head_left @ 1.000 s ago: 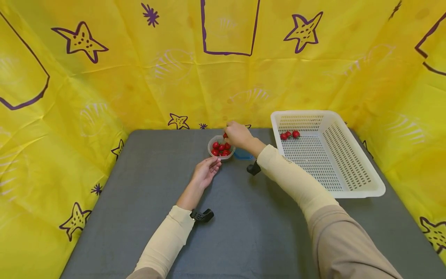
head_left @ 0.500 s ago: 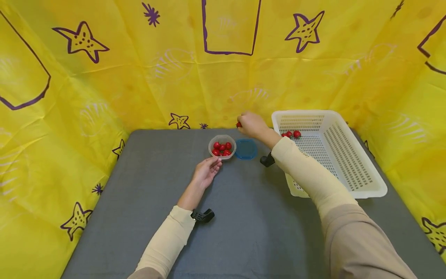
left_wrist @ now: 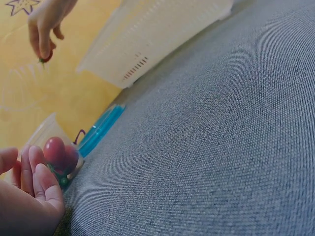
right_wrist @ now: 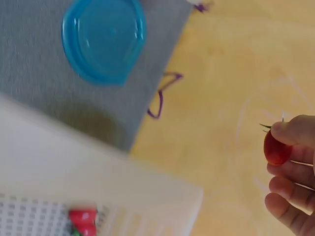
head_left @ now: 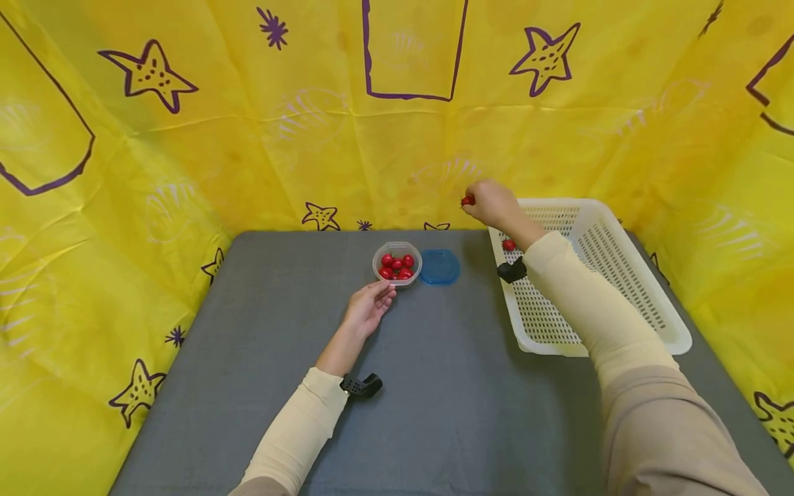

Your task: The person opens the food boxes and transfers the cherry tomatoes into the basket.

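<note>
My right hand (head_left: 494, 204) pinches a red cherry tomato (right_wrist: 276, 148) by its green-stemmed end, raised near the basket's far left corner. Its other fingers curve below the tomato. My left hand (head_left: 367, 306) is at the near side of a small clear plastic container (head_left: 378, 265), thumb and fingertips at its rim. Several cherry tomatoes (head_left: 397, 264) lie inside that container. The left wrist view partly hides the grip behind the fingers. A white perforated basket (head_left: 527, 331) stands on the right, with a cherry tomato (head_left: 509, 245) showing beside my right forearm.
A blue lid (head_left: 440, 267) lies flat just right of the container. Grey cloth covers the table (head_left: 422, 399). Yellow patterned fabric (head_left: 397, 151) hangs behind and at both sides. My right arm crosses over the basket and hides part of it.
My right hand has moved up and right from above the container to the basket's far left corner, carrying the tomato. The blue lid is now uncovered. My left hand stays at the container.
</note>
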{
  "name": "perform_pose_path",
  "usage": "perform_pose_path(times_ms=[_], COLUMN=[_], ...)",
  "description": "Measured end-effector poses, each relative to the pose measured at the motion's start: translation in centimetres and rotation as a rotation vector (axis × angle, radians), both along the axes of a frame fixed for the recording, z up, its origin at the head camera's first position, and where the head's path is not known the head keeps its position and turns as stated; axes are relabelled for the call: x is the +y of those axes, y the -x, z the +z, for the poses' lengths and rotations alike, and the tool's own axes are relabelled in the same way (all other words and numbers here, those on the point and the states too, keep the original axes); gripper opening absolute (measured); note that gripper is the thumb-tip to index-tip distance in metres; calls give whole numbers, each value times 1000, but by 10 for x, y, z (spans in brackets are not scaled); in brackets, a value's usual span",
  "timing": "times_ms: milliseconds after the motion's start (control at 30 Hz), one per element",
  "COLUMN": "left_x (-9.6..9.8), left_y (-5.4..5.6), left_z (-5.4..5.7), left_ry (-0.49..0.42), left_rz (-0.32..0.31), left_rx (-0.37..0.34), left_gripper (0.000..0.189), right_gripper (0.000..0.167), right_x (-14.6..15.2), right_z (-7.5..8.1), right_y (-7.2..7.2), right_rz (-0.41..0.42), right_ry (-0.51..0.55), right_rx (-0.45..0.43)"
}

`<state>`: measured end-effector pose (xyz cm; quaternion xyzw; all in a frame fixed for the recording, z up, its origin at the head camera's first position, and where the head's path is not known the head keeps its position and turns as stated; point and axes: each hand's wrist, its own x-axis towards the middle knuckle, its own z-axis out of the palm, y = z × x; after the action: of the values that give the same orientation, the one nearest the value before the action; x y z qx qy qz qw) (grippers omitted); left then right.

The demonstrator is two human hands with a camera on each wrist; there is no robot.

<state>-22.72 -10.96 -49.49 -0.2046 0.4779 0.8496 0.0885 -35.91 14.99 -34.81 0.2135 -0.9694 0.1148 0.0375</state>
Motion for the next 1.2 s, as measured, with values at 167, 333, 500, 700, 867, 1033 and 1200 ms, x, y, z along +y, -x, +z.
perform_pose_path(times_ms=[167,333,500,700,867,1033,1200], left_x=[0,0,-1,-1,-2,-2,-2], left_y=[-1,-1,-2,-2,-2,-2,-2], left_z=[0,-1,-2,-2,-1,-1,-1], left_ry=[8,13,21,23,15,8,6], left_rz=[-1,1,-4,-5,1,3,2], left_rx=[-4,-16,-24,-13,-7,-5,-12], left_gripper=[11,7,4,5,10,11,10], right_gripper=[23,30,32,32,32,23,20], right_x=[25,53,76,91,100,104,104], right_z=[7,5,-5,-22,-44,-66,-86], right_y=[5,8,9,8,5,3,1], right_rz=[-45,-100,-146,-146,-166,-136,-95], right_ry=[25,46,65,84,141,134,110], right_rx=[-3,-14,-54,-137,-219,-276,-293])
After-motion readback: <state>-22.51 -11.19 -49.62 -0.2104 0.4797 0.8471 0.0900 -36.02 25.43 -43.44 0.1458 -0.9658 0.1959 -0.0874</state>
